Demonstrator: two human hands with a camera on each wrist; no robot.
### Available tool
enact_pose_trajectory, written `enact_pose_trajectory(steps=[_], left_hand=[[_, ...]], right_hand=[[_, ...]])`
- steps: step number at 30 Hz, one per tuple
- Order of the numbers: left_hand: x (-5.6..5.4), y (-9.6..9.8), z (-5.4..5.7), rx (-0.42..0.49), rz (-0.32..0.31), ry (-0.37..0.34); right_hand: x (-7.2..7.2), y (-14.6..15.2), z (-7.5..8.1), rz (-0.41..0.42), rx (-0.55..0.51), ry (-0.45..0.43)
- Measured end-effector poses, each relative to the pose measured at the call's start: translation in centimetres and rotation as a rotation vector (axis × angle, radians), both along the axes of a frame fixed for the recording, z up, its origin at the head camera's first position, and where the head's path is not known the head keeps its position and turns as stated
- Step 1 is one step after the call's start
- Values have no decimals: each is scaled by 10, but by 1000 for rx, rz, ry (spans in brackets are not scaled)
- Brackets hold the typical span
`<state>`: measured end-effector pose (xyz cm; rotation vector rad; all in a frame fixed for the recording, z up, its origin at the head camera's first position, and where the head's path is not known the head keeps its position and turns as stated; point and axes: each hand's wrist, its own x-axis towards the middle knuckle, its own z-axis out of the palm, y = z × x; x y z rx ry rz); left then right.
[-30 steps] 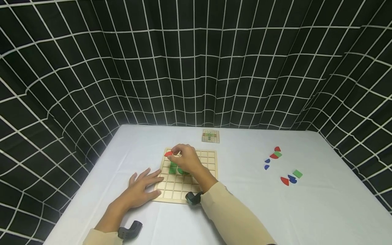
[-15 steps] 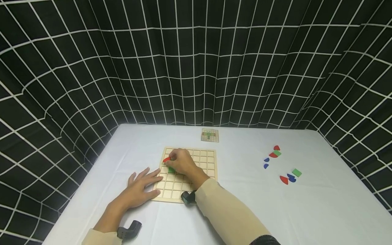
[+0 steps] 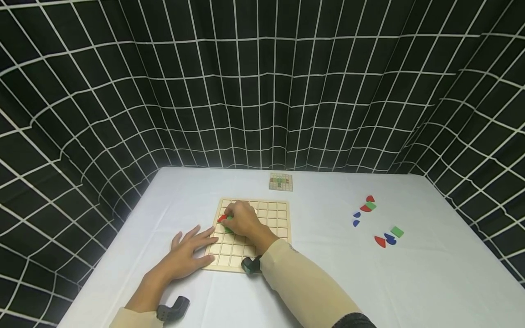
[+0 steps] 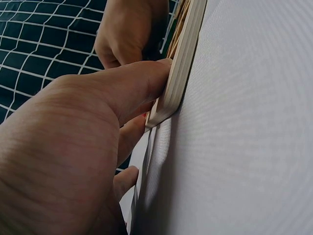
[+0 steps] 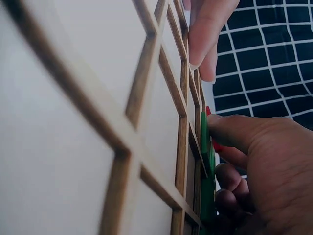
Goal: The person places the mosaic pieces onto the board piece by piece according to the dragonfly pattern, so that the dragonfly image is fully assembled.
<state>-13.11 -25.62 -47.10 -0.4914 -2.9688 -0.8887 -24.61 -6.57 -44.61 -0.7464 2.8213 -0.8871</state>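
A wooden grid board lies on the white table. My right hand is over its upper left part and pinches a red curved piece between thumb and finger. Green pieces sit on the board under that hand, partly hidden by it. In the right wrist view the red piece is beside a green piece, right at board level; whether it lies in a cell cannot be told. My left hand rests with fingers spread, fingertips touching the board's left edge, as the left wrist view also shows.
A small pattern card lies behind the board. To the right are loose pieces: red, light green and blue ones, and nearer a green square, a red piece and blue pieces. A grid-patterned curtain surrounds the table.
The right hand has brought the red piece from near the board's top left corner down toward me, beside the green pieces. The left hand has stayed in place.
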Motion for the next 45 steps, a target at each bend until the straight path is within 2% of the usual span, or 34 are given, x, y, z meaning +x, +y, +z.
enact_pose_trajectory(steps=[4,10,14,23,28,33,39,45], left_hand=[[0,1,-1,6,-2,-2],[0,2,-1,15,-1,-1],[0,3,-1,15,0,-2],[1,3,-1,6,1,4],[1,3,0,0,6,8],[1,1,1,-5,15,14],[0,0,-1,-4,20,18],[0,1,-1,-8,20,14]], right_hand=[[-1,0,-1,7,22,11],[0,3,5,31,-46,-5],[0,7,19,29,-88,1],[10,31,64,39,-189,24],[19,54,86,51,-256,55],[28,84,100,92,-360,151],[37,127,103,147,-475,273],[47,173,102,117,-464,329]])
